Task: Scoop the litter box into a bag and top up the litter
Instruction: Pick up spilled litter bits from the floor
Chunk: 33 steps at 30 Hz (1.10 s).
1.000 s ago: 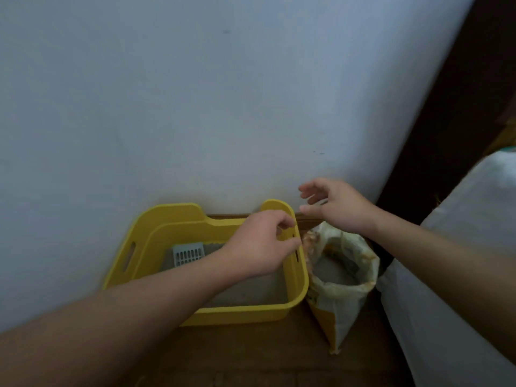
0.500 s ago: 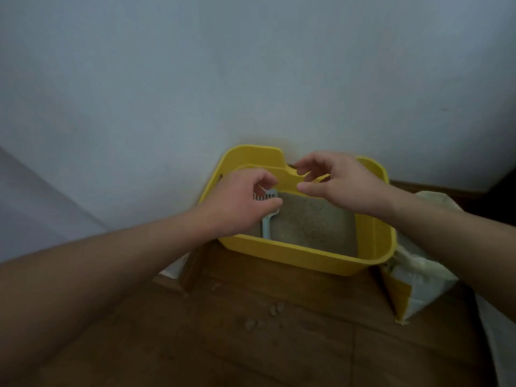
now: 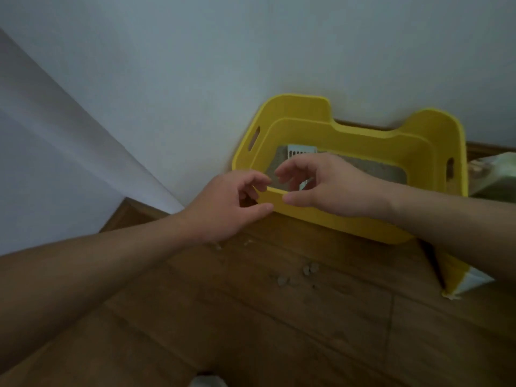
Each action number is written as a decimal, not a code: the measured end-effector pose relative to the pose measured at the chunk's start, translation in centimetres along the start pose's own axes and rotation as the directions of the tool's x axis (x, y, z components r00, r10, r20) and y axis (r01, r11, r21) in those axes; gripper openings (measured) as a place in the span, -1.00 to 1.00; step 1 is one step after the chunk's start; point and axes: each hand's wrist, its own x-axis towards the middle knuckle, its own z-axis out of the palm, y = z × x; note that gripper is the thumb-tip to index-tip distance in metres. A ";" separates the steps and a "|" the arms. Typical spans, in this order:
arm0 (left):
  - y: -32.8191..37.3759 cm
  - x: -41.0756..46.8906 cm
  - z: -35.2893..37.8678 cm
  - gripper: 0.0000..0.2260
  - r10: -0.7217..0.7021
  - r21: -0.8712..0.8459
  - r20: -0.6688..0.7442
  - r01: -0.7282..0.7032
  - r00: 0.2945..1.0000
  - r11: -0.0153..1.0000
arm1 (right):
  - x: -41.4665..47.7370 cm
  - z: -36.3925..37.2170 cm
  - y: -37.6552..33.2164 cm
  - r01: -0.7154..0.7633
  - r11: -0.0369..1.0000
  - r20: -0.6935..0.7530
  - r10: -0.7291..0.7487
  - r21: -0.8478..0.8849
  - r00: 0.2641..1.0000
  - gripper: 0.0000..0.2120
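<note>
A yellow litter box (image 3: pixel 363 135) stands on the wooden floor against the wall, with grey litter (image 3: pixel 377 171) in its bottom. A pale blue slotted scoop (image 3: pixel 301 150) lies in its far left part, half hidden by my right hand. Both hands are at the box's near left corner. My left hand (image 3: pixel 226 205) has its thumb against the outer wall and its fingers loosely curled above the rim. My right hand (image 3: pixel 329 188) straddles the rim, thumb on the front wall, fingers hanging over the inside. Neither hand is closed on the rim. A yellow and white litter bag (image 3: pixel 458 275) stands to the right.
Several spilled litter pellets (image 3: pixel 307 270) lie on the floor in front of the box. A pale cloth surface (image 3: pixel 42 163) slopes down at the left. A small white object (image 3: pixel 208 382) shows at the bottom edge. The wall runs right behind the box.
My view swung left and down, away from the litter bag. Both hands moved from above the box down to its near left rim.
</note>
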 end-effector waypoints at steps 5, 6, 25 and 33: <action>-1.5 -0.9 2.4 -0.65 -0.079 -0.068 0.087 0.085 0.993 0.994 | -1.8 1.6 2.0 -0.063 0.997 0.077 0.065 -0.034 0.995 -0.62; -1.8 -1.2 2.8 -0.65 -0.090 -0.076 0.103 0.098 0.991 0.992 | -2.2 1.9 2.4 -0.080 0.996 0.083 0.083 -0.036 0.993 -0.62; -6.3 -3.3 12.3 -0.63 -0.171 -0.057 0.295 0.195 0.940 0.979 | -5.6 8.4 10.8 -0.287 0.936 0.299 0.339 -0.206 0.892 -0.57; -5.8 -0.6 17.3 -0.62 -0.196 -0.027 0.337 0.217 0.921 0.976 | -5.7 9.4 14.5 -0.273 0.926 0.218 0.332 -0.262 0.918 -0.60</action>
